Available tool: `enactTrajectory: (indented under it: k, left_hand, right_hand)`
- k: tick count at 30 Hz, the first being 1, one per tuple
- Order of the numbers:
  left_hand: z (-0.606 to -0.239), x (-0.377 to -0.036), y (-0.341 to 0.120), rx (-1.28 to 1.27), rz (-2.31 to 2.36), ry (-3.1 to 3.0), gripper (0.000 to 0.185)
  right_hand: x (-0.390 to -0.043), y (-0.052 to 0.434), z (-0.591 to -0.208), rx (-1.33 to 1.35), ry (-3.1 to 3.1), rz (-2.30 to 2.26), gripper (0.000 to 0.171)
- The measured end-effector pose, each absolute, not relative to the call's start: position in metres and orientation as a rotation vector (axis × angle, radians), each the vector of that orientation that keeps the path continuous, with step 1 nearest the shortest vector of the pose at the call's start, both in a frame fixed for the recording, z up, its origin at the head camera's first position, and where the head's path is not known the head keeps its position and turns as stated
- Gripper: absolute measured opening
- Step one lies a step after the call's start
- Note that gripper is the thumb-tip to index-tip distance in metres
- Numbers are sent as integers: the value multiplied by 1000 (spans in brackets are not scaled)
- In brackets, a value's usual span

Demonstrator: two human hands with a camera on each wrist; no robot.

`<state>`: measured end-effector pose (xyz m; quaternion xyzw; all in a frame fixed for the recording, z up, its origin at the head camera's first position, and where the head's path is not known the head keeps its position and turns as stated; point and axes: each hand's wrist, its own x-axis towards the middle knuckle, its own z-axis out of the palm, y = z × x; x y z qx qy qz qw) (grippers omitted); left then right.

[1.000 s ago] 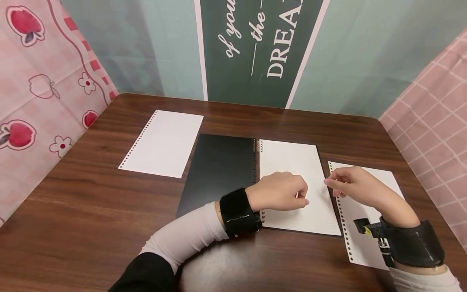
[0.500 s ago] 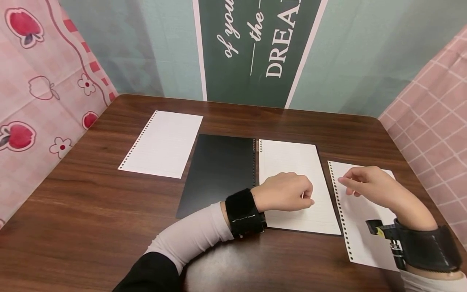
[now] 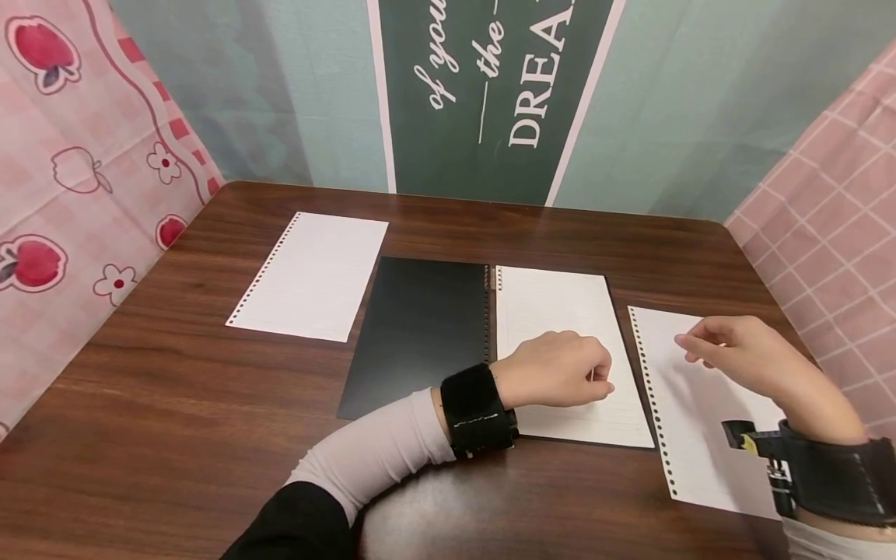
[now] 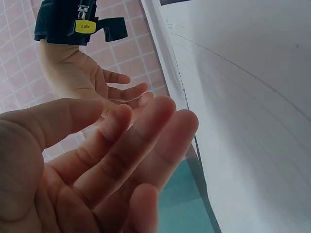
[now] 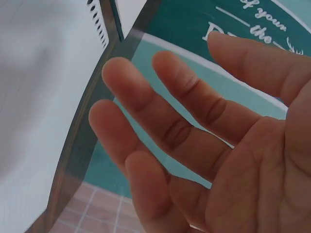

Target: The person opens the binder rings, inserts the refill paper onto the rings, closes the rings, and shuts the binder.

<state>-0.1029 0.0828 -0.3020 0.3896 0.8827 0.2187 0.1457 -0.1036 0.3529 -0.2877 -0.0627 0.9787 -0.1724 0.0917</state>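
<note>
loose sheet [image 3: 700, 420] | under right hand [image 3: 742, 354], grip apart | left hand [image 3: 560, 372] grip apart on notebook page [image 3: 560, 327]

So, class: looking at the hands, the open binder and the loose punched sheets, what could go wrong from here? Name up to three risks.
1. The right hand hovers over the loose sheet, whose near right corner lies close to the table edge; a brush might slide it off.
2. The left hand rests on the binder page; dragging it could crease the paper.
3. The sheet's punched edge lies beside the binder, so lifting it could catch on the page.
</note>
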Motion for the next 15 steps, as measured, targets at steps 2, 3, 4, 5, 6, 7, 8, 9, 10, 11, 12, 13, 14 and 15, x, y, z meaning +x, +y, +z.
enactTrajectory:
  k: [2, 3, 4, 5, 6, 7, 8, 9, 10, 11, 12, 13, 14, 15]
  left_hand:
    - [-302, -102, 83, 1111, 632, 2539, 29]
    - [-302, -102, 84, 1106, 634, 2536, 29]
    - [-302, -102, 85, 1103, 634, 2535, 29]
    - [-302, -102, 86, 1099, 633, 2535, 28]
    - [-302, -102, 87, 1095, 632, 2535, 28]
    - [-302, -102, 88, 1096, 631, 2535, 27]
    - [-302, -102, 89, 1096, 630, 2536, 27]
    - [-302, -102, 90, 1097, 632, 2534, 27]
    - [-302, -102, 91, 1100, 630, 2535, 26]
    - [-302, -102, 91, 1103, 628, 2534, 26]
    - [-302, -102, 92, 1105, 627, 2534, 26]
    - [-302, -101, 93, 1108, 626, 2532, 26]
    - [-302, -101, 93, 1109, 626, 2530, 26]
    - [-302, -101, 94, 1111, 626, 2529, 26]
  right_hand:
    - [-103, 357, -287, -183, 2929, -497, 29]
    - [-103, 360, -287, -180, 2936, -492, 29]
    - [-103, 363, -287, -172, 2941, -488, 29]
    - [-103, 366, -287, -167, 2939, -486, 30]
    - [-103, 370, -287, -154, 2937, -480, 31]
    - [-102, 373, -287, -143, 2932, -482, 32]
    - [-102, 377, -288, -125, 2931, -480, 33]
    - [-101, 380, -289, -113, 2924, -486, 34]
    - [-100, 383, -289, -95, 2920, -489, 35]
    - [-98, 387, -290, -80, 2918, -495, 36]
    - [-97, 389, -292, -64, 2923, -501, 36]
    - [-96, 392, -293, -52, 2926, -507, 36]
    - [-95, 395, -294, -40, 2927, -514, 37]
    - [-94, 397, -295, -35, 2924, -523, 38]
